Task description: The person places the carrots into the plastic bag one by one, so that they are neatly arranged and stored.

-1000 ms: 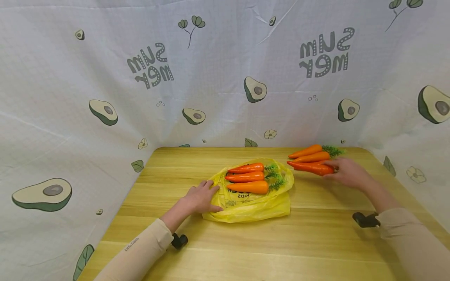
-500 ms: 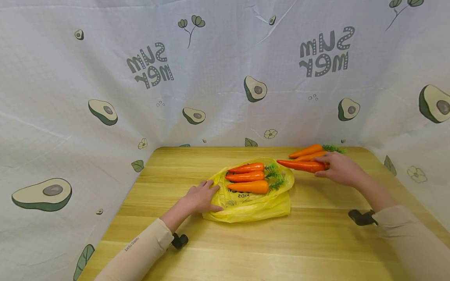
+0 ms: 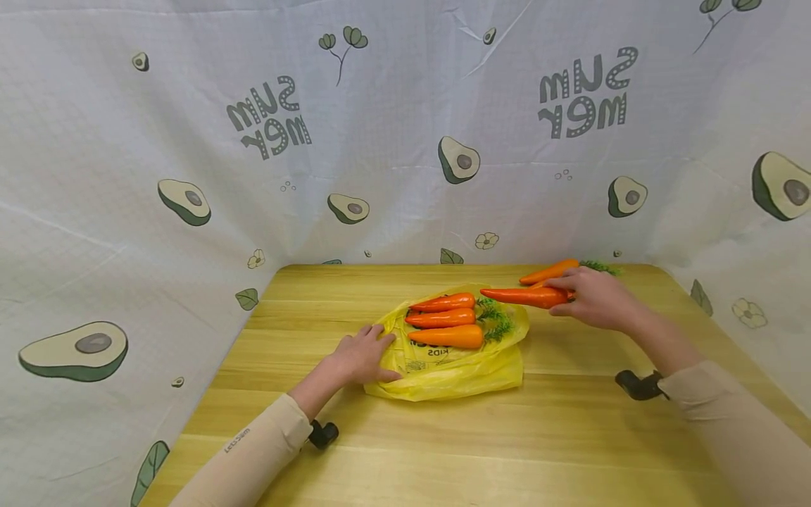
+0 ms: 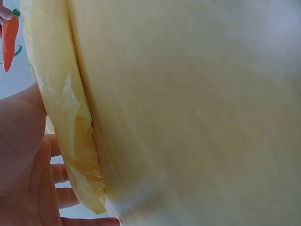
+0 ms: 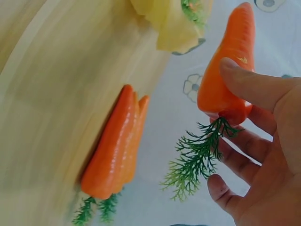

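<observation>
Resting flat on the near left edge of the yellow bag [image 3: 453,370], the left hand [image 3: 362,358] lies with fingers straight, pressing the plastic to the wooden table [image 3: 443,451]. Three carrots [image 3: 446,320] lie side by side on the bag. Just beyond the bag's right edge, the right hand [image 3: 592,299] grips a fourth carrot [image 3: 522,296] by its leafy end, tip pointing over the bag. Behind that hand, two more carrots [image 5: 115,146] lie together near the avocado-print cloth [image 3: 405,134].

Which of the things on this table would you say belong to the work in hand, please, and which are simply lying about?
In hand:
- carrot gripped by right hand
- yellow bag pressed by left hand
- three carrots on the bag
- two carrots on the table

Lying about:
- avocado-print cloth
</observation>
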Tool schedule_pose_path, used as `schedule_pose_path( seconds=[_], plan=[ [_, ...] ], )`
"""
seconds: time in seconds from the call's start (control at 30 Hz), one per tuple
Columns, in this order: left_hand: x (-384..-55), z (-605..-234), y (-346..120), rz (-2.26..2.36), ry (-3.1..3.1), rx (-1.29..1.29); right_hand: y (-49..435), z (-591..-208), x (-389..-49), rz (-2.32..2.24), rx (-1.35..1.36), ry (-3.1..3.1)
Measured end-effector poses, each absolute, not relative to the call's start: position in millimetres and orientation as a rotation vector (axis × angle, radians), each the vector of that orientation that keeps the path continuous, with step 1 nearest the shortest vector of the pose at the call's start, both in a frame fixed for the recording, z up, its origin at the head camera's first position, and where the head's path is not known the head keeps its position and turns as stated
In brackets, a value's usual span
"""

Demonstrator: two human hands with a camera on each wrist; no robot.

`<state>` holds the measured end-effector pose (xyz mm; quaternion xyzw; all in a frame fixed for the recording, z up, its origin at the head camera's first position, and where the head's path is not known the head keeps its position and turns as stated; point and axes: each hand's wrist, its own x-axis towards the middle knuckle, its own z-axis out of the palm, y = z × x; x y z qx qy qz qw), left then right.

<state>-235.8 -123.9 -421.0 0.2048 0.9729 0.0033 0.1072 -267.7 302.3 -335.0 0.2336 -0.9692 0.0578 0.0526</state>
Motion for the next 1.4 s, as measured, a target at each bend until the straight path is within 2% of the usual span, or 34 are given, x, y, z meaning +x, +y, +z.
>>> schedule_pose_path(
  seconds=[0.93,1.4],
  plan=[
    [-238,-424,-124,-0.006,2.868,0.598,254,-328,-259,0.063,0.881,-2.907],
    [-239,-423,-125,-0.021,2.866,0.605,229,-336,-253,0.059,0.968,-2.928]
  ],
)
